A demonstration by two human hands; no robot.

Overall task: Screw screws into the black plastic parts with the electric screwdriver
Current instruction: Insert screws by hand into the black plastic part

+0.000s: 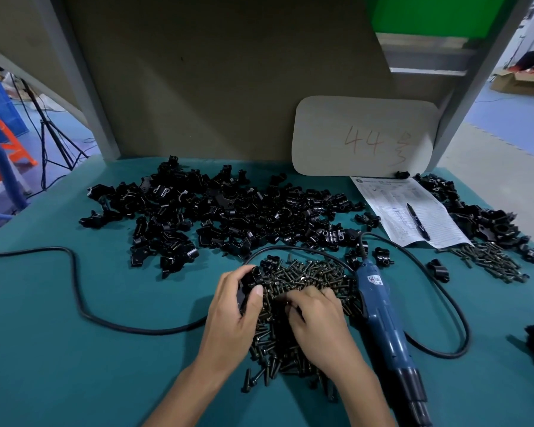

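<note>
Teal table cover [74,365] carries everything. Near its front edge the left hand [232,315] grips one black plastic part [249,280], fingers curled round it. The right hand [316,318] digs with curled fingers in the screw heap [309,275]; I cannot tell if it holds one. Just right of this hand lies the electric screwdriver [383,322], its long axis running from far to front, so the right hand is nearer. Behind lies the pile of parts [228,208].
</note>
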